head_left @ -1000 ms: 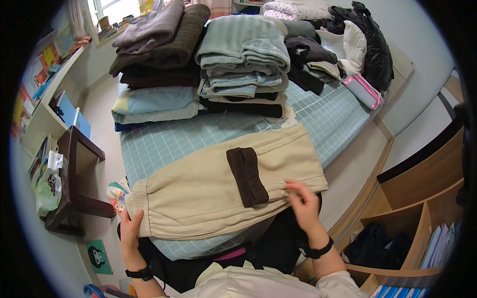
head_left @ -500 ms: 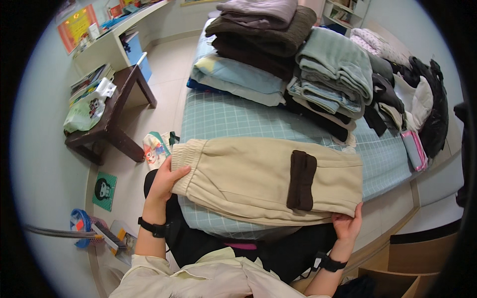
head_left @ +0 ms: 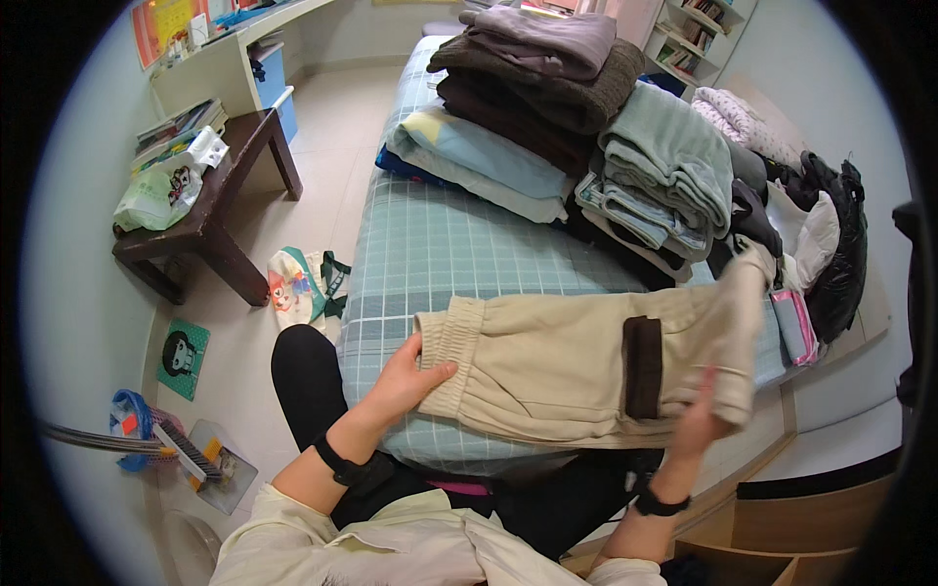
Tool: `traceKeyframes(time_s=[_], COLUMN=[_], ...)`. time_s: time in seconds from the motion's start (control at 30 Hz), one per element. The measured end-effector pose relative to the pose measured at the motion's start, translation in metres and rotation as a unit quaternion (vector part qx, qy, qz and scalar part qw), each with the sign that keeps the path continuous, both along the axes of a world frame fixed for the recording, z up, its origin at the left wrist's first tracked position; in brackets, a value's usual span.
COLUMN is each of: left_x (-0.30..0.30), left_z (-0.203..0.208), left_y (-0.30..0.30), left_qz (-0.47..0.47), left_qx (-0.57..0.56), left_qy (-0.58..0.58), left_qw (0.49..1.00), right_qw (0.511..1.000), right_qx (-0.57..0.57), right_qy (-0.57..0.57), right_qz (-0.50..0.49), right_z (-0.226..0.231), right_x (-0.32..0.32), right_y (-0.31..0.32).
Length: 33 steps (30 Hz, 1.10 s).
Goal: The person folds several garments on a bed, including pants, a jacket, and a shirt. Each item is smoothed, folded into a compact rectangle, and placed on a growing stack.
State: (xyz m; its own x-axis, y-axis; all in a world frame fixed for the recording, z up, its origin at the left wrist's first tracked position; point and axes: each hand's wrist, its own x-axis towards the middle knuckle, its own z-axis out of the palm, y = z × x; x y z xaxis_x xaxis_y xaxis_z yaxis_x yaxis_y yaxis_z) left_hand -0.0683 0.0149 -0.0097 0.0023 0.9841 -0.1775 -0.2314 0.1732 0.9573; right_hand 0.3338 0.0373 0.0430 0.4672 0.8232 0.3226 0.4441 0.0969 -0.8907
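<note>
Left hand (head_left: 408,379) had the gathered elastic waistband (head_left: 454,356) of the beige thick-fabric trousers (head_left: 547,352) in a narrow pinch, thumb on top, fingers underneath; likely anchoring that end. Trousers lay crosswise on the near part of the blue-green checked bed sheet (head_left: 469,254), probably to give the length flat support. Dark brown folded fabric strip (head_left: 642,371) sat on them, right of middle, running across their length (looked placed to stay within the outline, my read). Right hand (head_left: 699,425) was at the far-right leg end, which stood raised off the bed; the lifted cloth implied a hold, but blur hid how tightly the fingers closed.

Pose: left forearm angled up and rightward, wrist roughly straight; right forearm steeper, hand at the raised cloth's lower edge.
</note>
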Motion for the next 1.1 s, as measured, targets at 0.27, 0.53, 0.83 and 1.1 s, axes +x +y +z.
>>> traceKeyframes(time_s=[0.27,0.53,0.83,1.1], left_x=[-0.019,-0.021,-0.019,-0.023], left_z=[-0.028,-0.004,0.037,0.0], left_y=[-0.009,0.003,0.091,0.125], left_qz=[-0.048,0.082,-0.068,-0.09], left_qx=[-0.044,0.134,0.182,0.083], left_qy=[-0.027,0.303,0.432,0.448], left_qw=[0.998,0.94,0.88,0.885], right_qw=[0.848,0.758,0.814,0.851], right_qx=[0.028,-0.077,-0.058,-0.083], right_qy=[-0.368,-0.391,-0.151,-0.438], right_qz=[0.381,0.517,0.558,0.279], right_z=[-0.091,-0.082,0.025,-0.042], right_x=[-0.213,-0.216,-0.111,-0.088], right_y=[-0.039,-0.063,-0.058,-0.012])
